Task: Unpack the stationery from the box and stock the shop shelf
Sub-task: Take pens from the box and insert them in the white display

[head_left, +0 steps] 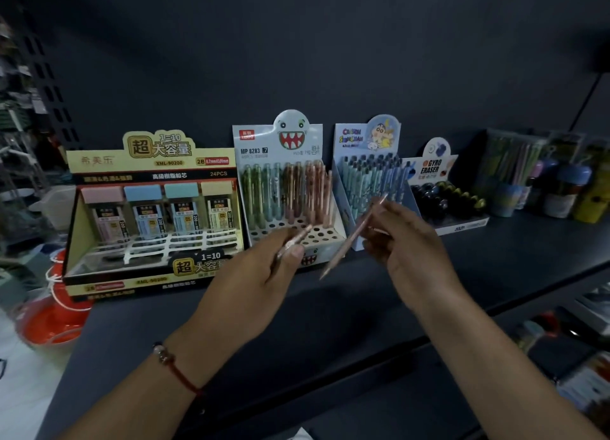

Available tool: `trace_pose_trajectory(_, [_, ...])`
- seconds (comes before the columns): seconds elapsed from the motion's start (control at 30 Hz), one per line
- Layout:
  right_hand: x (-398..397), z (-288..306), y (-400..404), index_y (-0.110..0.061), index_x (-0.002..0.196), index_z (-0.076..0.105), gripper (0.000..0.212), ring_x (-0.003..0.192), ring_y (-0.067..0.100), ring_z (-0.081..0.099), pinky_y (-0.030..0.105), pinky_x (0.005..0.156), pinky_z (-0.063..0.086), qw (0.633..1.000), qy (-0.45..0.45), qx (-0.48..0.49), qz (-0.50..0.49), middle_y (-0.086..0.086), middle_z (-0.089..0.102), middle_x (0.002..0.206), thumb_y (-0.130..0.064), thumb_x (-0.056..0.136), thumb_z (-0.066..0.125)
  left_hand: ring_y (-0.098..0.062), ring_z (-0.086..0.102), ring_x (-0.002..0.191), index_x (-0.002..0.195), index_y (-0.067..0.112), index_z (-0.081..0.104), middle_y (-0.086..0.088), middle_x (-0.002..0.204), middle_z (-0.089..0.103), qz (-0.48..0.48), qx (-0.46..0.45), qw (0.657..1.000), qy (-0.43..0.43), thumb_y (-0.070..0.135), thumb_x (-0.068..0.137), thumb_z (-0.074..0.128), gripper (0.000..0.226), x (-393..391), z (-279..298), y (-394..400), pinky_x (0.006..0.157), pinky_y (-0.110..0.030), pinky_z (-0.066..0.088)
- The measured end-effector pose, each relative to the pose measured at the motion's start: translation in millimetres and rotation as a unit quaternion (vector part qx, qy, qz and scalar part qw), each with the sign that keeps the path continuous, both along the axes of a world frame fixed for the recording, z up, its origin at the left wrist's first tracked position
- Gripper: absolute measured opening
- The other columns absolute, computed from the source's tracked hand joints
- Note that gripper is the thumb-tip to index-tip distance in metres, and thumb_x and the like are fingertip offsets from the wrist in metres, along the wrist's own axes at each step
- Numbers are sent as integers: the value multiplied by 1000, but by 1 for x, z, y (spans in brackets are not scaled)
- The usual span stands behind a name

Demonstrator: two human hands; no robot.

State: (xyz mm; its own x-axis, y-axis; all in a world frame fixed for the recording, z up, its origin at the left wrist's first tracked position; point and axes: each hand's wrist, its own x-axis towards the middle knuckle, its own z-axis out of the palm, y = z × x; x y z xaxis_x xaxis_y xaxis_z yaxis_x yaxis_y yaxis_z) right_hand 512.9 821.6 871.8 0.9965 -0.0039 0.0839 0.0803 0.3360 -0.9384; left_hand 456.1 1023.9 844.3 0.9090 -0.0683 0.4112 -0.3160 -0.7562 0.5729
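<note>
You are stocking pencils into the ghost stand (298,238), the white display with the toothy face that sits on the dark shelf (330,307) between the lead box (152,208) and the cartoon stand (369,182). The pencils are light, thin, stiff plastic sticks; they should not bend, but the barrels look smooth and will roll or slip if you pinch too loosely, and the tips are probably the fragile end. Take each one around mid-barrel or a little above, so the lower end is free to find a hole. Your right hand (406,241) pinches a pink pencil (350,238) between thumb and fingertips near its upper part, the pencil slanting down to the left with its tip hanging just in front of the stand's right corner, not yet in a hole. Your left hand (264,271) has its fingers curled round another pencil (295,241), or perhaps a few; blur keeps me from counting them. The hands are apart, each clamped on its own load. The stand's back rows are filled with green, blue and pink pencils, while many front holes are open, so you have plenty of room for these.
</note>
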Motion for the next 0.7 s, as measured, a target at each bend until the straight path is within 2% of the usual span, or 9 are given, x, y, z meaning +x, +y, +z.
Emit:
trace_pose_trajectory(0.07, [11,8,-3,-18,95,72,12,73,11,65,25,66,54,998,-38,-35,-26,-3,71,76,-16,96,60,0,54,69,140,38,44,11,89,65,2,25,1000,0,52,99,27,47,-1,0,-1,58,-11,34])
trace_pose_trajectory(0.17, [27,20,-5,-17,98,70,10,76,10,69,25,71,57,989,-100,-87,-63,-2,72,81,-15,96,61,-1,55,71,138,41,43,17,89,60,-3,57,998,11,50,101,30,40,1,-5,-4,56,-13,33])
trace_pose_trajectory(0.23, [37,26,-2,-19,99,70,10,83,15,71,26,72,58,977,-151,-128,-79,2,73,90,-15,95,62,-4,54,73,138,42,40,14,101,61,-12,98,995,15,50,100,31,39,3,-10,-8,58,-16,36])
trace_pose_trajectory(0.3, [46,29,3,-22,98,70,11,86,19,71,31,74,59,960,-204,-174,-85,4,73,93,-15,95,62,-7,57,93,140,44,35,11,124,58,-27,141,989,27,49,101,34,40,3,-15,-14,74,-22,47])
trace_pose_trajectory(0.37, [56,27,11,-26,94,70,14,86,20,70,39,77,60,940,-237,-226,-91,0,72,89,-15,94,62,-11,55,113,143,44,32,12,137,51,-36,165,985,33,49,101,35,43,4,-17,-17,91,-30,49])
trace_pose_trajectory(0.43, [65,22,18,-28,95,69,12,86,19,70,45,82,58,924,-250,-275,-92,-4,71,90,-18,93,63,-13,54,117,144,44,31,11,139,50,-37,173,984,23,49,101,36,44,5,-15,-16,93,-31,48])
trace_pose_trajectory(0.57, [76,10,28,-21,112,69,19,89,9,67,39,87,57,895,-262,-351,-81,-14,68,91,-21,94,64,-14,53,119,148,42,29,11,141,49,-44,177,983,0,49,101,36,47,5,-14,-10,94,-31,48])
trace_pose_trajectory(0.7, [81,5,34,-18,116,69,22,87,14,68,40,87,56,879,-262,-393,-69,-4,70,93,-23,94,65,-14,52,118,148,43,27,11,140,50,-43,180,983,-18,50,101,35,48,6,-14,-9,93,-32,47])
